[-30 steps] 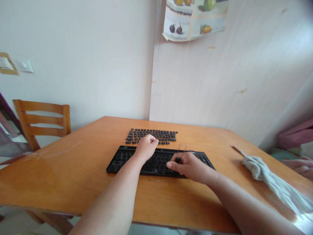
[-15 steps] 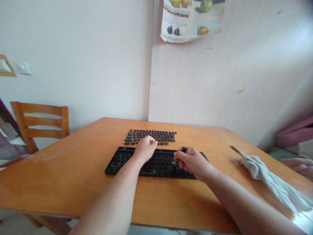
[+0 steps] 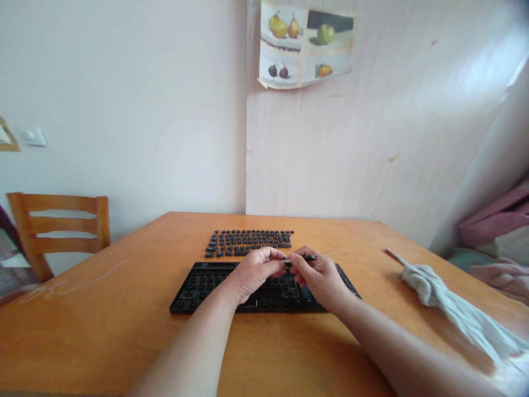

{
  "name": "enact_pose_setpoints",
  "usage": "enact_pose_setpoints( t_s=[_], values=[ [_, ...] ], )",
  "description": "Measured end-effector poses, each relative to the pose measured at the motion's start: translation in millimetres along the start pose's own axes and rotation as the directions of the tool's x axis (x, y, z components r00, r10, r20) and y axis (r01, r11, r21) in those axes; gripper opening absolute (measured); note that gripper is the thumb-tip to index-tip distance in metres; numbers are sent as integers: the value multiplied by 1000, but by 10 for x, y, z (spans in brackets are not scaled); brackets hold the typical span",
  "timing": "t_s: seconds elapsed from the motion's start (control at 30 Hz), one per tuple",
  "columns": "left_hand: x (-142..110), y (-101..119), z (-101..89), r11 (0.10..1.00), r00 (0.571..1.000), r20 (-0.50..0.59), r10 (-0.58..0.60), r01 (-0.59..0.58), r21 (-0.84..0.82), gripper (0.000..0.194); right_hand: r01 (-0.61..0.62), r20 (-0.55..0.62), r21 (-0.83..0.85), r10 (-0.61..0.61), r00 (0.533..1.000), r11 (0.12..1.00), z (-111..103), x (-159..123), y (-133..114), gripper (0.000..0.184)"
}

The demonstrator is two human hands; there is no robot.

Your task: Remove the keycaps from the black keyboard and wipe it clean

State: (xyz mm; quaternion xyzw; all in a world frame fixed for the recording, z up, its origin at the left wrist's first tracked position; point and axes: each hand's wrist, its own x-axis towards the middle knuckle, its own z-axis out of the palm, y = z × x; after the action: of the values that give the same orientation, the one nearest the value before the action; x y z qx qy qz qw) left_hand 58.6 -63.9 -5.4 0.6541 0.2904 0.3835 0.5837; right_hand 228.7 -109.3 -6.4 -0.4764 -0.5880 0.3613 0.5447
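A black keyboard lies on the wooden table, most of its key positions bare of caps. Above its right half both hands meet. My right hand is closed on a keycap puller, whose black handle pokes out past the fingers; its thin wires are hardly visible. My left hand pinches a small dark piece, apparently a keycap, at the puller's tip; the fingers hide most of it. Behind the keyboard, loose black keycaps lie in rows.
On the right of the wooden table lies a grey cloth with a thin stick poking from it. A wooden chair stands at the left. Pale string-like marks run across the table's left side. A fruit print hangs on the wall.
My left hand has left the loose keycaps and come back to the right, over the keyboard. My right hand has turned the puller, and the hands now meet. The view has tilted up slightly.
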Motion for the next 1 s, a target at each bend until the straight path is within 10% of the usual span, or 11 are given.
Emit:
enact_pose_setpoints(
  t_s=[0.67,0.87,1.0],
  values=[
    [-7,8,-22,998,999,-46,29,-26,55,28,5,-73,101,2,997,995,3,4,-38,43],
    [-1,1,-28,999,999,-43,-5,7,37,33,235,-172,-318,-300,938,918,-152,107,-7,40],
    [-2,11,-28,1000,999,-33,-27,27,3,36,264,-15,-420,-298,955,868,-179,110,31,35]
  ],
)
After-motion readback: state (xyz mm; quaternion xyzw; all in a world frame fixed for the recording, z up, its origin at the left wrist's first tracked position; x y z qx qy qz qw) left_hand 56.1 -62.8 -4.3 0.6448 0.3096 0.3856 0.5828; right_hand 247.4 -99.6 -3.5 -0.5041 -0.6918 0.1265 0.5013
